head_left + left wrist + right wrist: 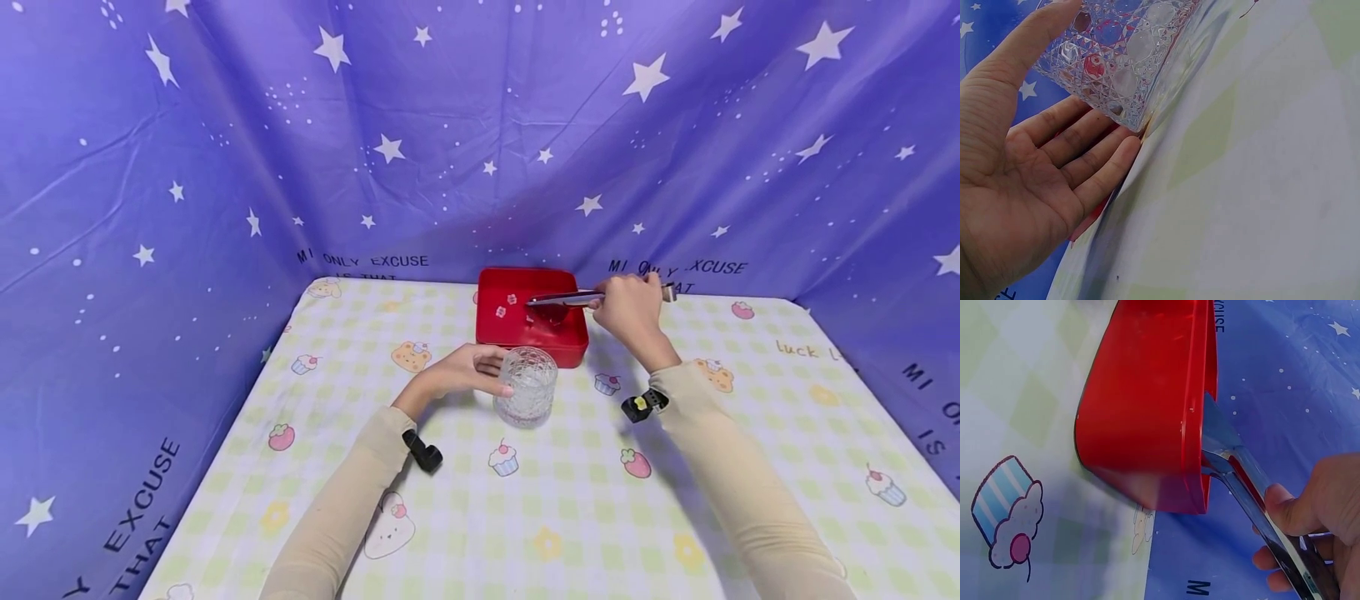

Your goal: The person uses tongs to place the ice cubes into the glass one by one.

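"One clear glass (pixel 527 392) is stood upright on the worktop (pixel 600 533), just in front of the red box (pixel 573 355). Why so close?"

"Presumably so that only a short gap is left between them. Whether they are touching cannot be told."

"And the left grip (pixel 463 371)?"

"It is closed lightly about the glass's side, thumb in front and fingers behind, probably for steadiness; the rim is left uncovered."

"How are the metal tongs (pixel 570 297) held?"

"Their handles are clasped by the right grip (pixel 632 308), beyond the box's right wall. They are slanted over the rim, likely so that its floor can be reached. Whether anything is pinched between the tips cannot be made out."

"Behind?"

"A starry curtain (pixel 450 125) is hung."
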`<state>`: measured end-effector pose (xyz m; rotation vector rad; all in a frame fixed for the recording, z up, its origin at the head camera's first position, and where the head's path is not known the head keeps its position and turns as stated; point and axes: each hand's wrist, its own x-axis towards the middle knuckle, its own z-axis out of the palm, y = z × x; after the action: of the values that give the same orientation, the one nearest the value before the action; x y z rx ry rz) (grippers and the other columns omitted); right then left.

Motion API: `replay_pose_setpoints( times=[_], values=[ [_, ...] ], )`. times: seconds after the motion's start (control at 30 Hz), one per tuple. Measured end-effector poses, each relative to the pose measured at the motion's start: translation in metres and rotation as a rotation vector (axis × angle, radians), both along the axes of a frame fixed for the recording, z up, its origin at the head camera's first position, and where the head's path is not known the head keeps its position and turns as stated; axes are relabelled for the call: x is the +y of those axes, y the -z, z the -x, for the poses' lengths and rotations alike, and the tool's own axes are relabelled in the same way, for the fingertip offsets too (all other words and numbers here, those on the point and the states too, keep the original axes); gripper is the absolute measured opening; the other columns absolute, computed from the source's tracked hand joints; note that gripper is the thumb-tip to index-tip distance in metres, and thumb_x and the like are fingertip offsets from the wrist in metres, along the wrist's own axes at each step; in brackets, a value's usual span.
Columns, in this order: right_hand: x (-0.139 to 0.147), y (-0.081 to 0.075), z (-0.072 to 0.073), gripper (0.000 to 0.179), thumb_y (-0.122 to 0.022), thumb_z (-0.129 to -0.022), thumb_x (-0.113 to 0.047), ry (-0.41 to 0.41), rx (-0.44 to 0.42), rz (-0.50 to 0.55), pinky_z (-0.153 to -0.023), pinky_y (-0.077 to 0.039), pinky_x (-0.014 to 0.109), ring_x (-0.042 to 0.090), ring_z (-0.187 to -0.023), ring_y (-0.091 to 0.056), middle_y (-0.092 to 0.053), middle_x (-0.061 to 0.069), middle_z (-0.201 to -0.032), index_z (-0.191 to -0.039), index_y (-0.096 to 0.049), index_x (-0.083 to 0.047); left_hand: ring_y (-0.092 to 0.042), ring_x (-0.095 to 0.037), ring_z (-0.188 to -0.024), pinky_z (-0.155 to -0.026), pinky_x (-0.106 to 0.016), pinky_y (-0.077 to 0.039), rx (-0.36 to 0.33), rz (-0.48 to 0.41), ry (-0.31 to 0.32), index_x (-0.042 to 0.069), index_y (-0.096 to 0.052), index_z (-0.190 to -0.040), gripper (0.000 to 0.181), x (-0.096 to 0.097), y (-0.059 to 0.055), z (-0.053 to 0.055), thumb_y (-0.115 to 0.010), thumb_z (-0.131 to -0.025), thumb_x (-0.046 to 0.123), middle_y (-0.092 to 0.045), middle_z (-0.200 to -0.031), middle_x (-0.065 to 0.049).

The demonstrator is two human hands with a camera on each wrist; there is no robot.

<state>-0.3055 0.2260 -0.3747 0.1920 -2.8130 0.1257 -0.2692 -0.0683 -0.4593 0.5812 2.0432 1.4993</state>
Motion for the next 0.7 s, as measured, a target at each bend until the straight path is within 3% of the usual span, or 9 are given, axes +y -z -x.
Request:
replay_pose_setpoints(
  times=[0.4, 0.7],
  values=[
    [0.0, 0.01, 0.003, 0.009, -0.068, -0.081, -0.013, -0.018, 0.016, 0.012, -0.089, -0.036, 0.056, 0.037, -0.077, -0.064, -0.069, 0.013, -0.07, -0.078, -0.076, -0.01, -0.059, -0.025, -0.126, -0.112, -0.035, -0.049, 0.007, -0.04, 0.023, 0.006, -0.058, -0.141, 0.06, 0.001, 0.003, 0.0, -0.08, -0.086, 0.014, -0.063, -0.136, -0.013],
    [-0.001, 0.014, 0.006, 0.011, -0.069, -0.079, -0.013, -0.02, 0.042, 0.023, -0.086, -0.035, 0.055, 0.037, -0.073, -0.064, -0.07, 0.014, -0.069, -0.081, -0.079, -0.009, -0.059, -0.024, -0.127, -0.112, -0.035, -0.049, 0.013, -0.031, 0.021, 0.006, -0.057, -0.141, 0.061, 0.001, 0.001, 0.001, -0.08, -0.086, 0.014, -0.063, -0.136, -0.012]
  ],
)
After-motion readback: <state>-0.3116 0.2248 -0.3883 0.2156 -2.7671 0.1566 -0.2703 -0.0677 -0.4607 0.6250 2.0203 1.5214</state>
